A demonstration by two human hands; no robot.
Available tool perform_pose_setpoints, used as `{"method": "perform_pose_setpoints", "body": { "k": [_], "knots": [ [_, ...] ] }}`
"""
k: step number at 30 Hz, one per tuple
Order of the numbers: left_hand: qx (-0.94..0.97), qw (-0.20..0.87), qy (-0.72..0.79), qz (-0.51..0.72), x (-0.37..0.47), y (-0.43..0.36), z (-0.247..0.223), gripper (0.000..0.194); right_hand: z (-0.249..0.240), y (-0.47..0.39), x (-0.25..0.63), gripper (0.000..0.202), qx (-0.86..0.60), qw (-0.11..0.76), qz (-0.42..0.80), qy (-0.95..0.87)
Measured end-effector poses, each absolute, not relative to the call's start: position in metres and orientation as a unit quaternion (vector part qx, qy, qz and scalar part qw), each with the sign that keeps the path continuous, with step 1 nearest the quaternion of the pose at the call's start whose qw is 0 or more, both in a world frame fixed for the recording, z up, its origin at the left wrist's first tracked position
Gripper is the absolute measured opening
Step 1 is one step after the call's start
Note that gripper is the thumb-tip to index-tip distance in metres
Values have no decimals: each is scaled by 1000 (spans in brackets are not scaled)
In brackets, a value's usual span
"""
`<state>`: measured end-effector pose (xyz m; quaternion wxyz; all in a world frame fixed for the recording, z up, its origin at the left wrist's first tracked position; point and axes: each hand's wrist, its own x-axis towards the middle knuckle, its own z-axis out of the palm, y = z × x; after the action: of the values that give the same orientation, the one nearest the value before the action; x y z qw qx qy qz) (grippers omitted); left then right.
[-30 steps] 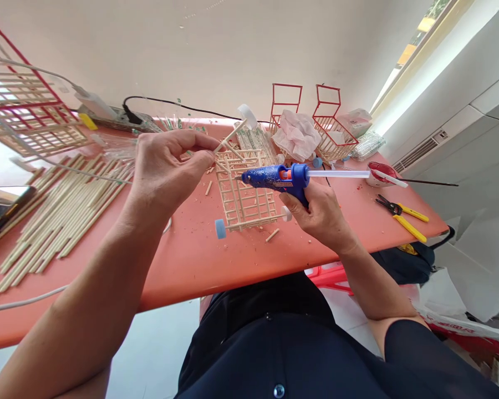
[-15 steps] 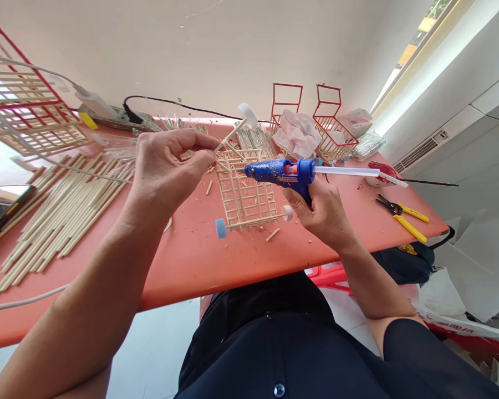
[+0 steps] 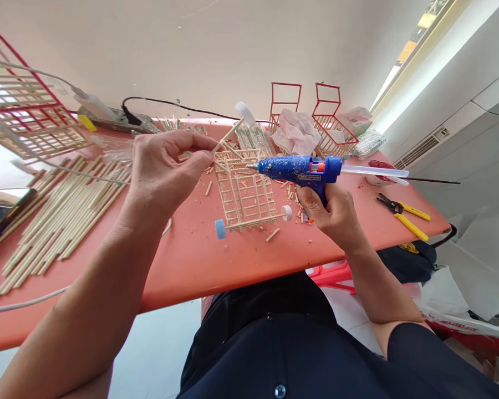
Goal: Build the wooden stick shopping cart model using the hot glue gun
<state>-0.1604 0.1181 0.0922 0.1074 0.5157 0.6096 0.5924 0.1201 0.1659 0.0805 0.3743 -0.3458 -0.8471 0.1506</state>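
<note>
A small wooden stick frame (image 3: 249,194) rests on the orange table, with a blue wheel (image 3: 220,229) and a white wheel (image 3: 287,213) on the stick along its near side. My left hand (image 3: 170,166) pinches a thin wooden stick (image 3: 232,133) at the frame's far left corner; a white wheel (image 3: 245,113) is at that stick's upper end. To the right, my right hand (image 3: 330,208) is wrapped round the handle of a blue glue gun (image 3: 295,168). The gun's nozzle points left, over the frame's upper part, and a clear glue stick (image 3: 374,170) protrudes from its back.
Many loose wooden sticks (image 3: 66,210) lie on the table (image 3: 183,266) at left. Yellow-handled pliers (image 3: 403,213) lie at right. Behind are two red-trimmed stick models, crumpled tissue (image 3: 296,133) and a power strip. Short stick offcuts lie beside the frame.
My right hand and the glue gun have moved right, so the nozzle is farther from my left hand. My left hand has barely shifted and still pinches the stick.
</note>
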Motion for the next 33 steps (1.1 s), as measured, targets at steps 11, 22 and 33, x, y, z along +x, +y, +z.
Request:
{"method": "perform_pose_setpoints", "body": {
  "k": [11, 22, 33],
  "knots": [
    [510, 108, 621, 586, -157, 113, 96, 25, 84, 168, 126, 54, -345, 359, 124, -858],
    [512, 107, 619, 586, -159, 114, 93, 24, 80, 170, 125, 52, -346, 351, 117, -862],
    [507, 105, 621, 588, -160, 115, 91, 23, 84, 171, 125, 55, -351, 350, 124, -860]
  ]
}}
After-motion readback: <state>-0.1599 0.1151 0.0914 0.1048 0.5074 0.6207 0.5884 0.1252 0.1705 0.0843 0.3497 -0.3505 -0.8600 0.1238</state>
